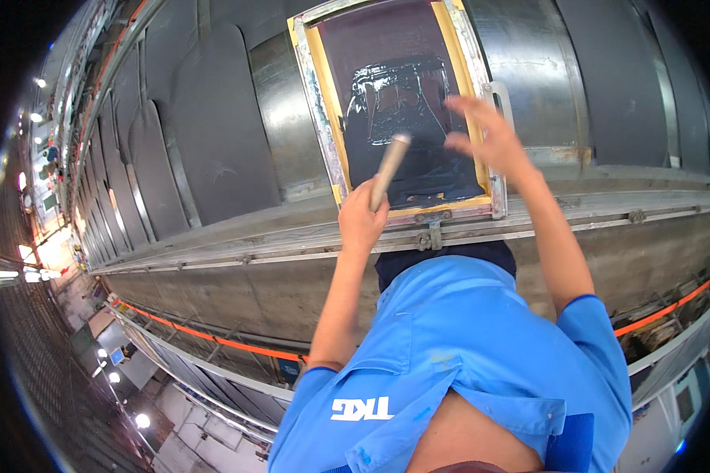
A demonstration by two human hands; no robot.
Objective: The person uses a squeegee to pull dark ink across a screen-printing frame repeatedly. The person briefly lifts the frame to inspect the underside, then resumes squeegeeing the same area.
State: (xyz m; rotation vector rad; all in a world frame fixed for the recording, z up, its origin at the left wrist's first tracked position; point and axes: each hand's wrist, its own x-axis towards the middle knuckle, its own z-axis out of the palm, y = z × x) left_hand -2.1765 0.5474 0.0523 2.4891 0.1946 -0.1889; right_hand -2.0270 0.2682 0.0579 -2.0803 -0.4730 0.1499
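A screen-printing frame (308,94) with a pale wooden-looking inner border lies in front of me on a long table. Wet, glossy dark ink (402,110) is spread over its mesh. At the frame's near left corner my left hand (360,214) is closed round a light, narrow bar, perhaps a squeegee handle (390,169); the bar tilts up and away to the right. My right hand (493,140), slightly blurred, hovers over the frame's right side with thumb and fingers apart and nothing between them. A small metal clamp (432,225) sits at the frame's near edge.
Dark flat fabric-like pieces (205,118) lie along the table to the left, and more dark pieces (615,87) to the right. A metal rail (292,246) runs along the near table edge. Behind me are an orange strip (213,337) and another long table (221,378).
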